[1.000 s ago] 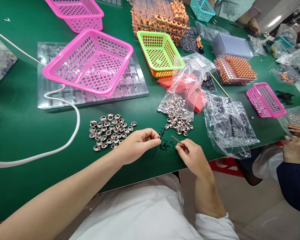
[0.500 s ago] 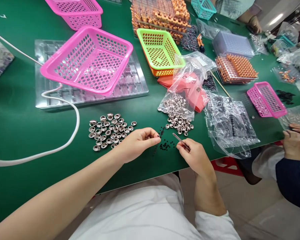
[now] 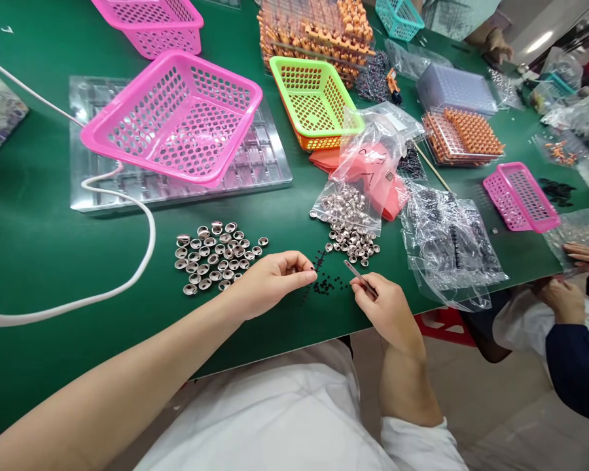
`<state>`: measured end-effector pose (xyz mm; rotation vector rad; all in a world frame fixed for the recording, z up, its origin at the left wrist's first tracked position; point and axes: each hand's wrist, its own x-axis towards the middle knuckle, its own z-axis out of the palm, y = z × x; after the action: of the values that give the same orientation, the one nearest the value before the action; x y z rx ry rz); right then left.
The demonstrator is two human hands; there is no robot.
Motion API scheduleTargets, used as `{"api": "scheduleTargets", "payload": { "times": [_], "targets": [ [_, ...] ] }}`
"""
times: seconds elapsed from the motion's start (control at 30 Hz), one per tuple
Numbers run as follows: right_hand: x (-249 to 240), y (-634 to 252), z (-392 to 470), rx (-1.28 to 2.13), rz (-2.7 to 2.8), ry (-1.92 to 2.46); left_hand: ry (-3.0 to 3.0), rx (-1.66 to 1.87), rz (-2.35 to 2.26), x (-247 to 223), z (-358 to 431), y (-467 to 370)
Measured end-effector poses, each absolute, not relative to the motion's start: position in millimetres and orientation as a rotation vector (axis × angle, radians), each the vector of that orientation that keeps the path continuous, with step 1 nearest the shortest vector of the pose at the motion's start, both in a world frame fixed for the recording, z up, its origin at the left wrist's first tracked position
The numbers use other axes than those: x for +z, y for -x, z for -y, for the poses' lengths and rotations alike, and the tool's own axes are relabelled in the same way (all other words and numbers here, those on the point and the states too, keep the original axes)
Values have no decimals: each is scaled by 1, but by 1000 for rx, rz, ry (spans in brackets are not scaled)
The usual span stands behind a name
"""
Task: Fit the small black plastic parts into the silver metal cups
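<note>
The person wore a white garment that covered the lap and torso at the bottom of the view. Its sleeve ended in a white cuff bunched just above the right wrist, while the left forearm was bare along its whole visible length. The left hand (image 3: 269, 281) and the right hand (image 3: 387, 311) were both bare, without gloves or rings.

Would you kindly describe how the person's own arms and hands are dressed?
Both forearms are bare. The left hand and right hand wear no gloves. A short white fabric sleeve ends near the right elbow, matching the white garment below.
</note>
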<state>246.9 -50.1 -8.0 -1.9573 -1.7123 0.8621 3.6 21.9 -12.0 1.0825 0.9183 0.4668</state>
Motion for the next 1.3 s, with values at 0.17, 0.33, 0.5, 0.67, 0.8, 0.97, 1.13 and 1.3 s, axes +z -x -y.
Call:
{"api": "scheduleTargets", "payload": {
  "times": [0.17, 0.33, 0.5, 0.67, 0.8, 0.97, 1.13, 1.3],
  "targets": [
    [-5, -242, 56, 762, 1465, 1863, -1053, 441, -866, -4, -18, -6],
    [3, -226, 56, 960, 1264, 1655, -1091, 320, -837, 8, -13, -7],
    [14, -216, 48, 1201, 1281, 1602, -1231, 286, -823, 15, -12, -4],
    [21, -218, 44, 1436, 1342, 1554, -1281, 252, -794, 18, -13, 1],
    [14, -222, 47, 1501, 1228, 1423, -1120, 263, -637, 17, -21, 7],
    [2, -214, 45, 1425, 876, 1241, -742, 454, -694, 8, -32, 9],
    [5, -190, 39, 1256, 601, 1172, -716, 574, -745, -3, -27, 1],
    [1, -162, 43, 1285, 499, 1122, -742, 758, -765, -4, -16, -10]
  ]
}}
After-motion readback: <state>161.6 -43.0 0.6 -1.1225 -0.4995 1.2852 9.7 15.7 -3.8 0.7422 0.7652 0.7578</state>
